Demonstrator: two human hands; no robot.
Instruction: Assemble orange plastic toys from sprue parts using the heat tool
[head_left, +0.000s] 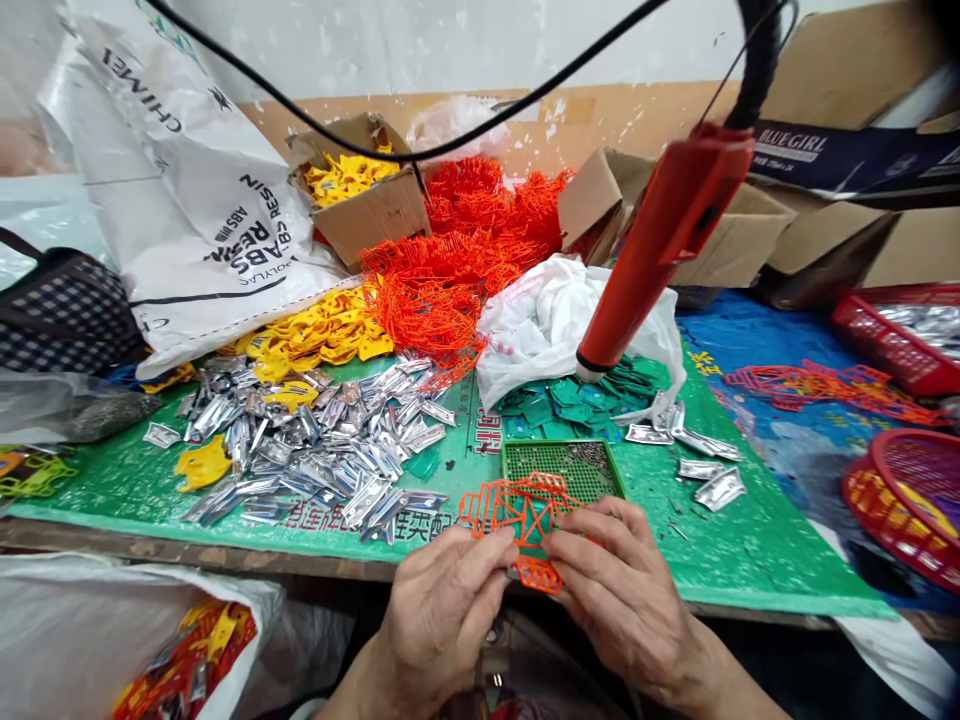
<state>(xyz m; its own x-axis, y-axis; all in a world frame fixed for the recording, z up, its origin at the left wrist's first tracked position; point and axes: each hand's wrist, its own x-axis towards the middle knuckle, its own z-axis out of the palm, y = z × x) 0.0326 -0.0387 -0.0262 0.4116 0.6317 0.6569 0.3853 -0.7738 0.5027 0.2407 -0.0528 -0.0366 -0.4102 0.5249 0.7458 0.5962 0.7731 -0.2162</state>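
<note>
An orange openwork plastic frame (525,505) is held near the table's front edge, pinched from both sides. My left hand (450,590) is closed on its left and lower part, thumb and fingertips pressed together. My right hand (626,585) grips the right side, and its fingers cover part of the piece. Green shows through the bars; whether it is a part or the table cover I cannot tell. Just behind the hands sits a green mesh tray (517,455) with small screws (592,460). A red electric screwdriver (660,250) hangs above, its tip over green plastic pieces (577,400).
Silvery metal plates (337,430) cover the left middle, with yellow plastic parts (322,330) behind. Orange frames (465,260) are heaped at the back beside a cardboard box (375,220). Red baskets (900,500) stand at right. A black cable (405,157) arcs overhead.
</note>
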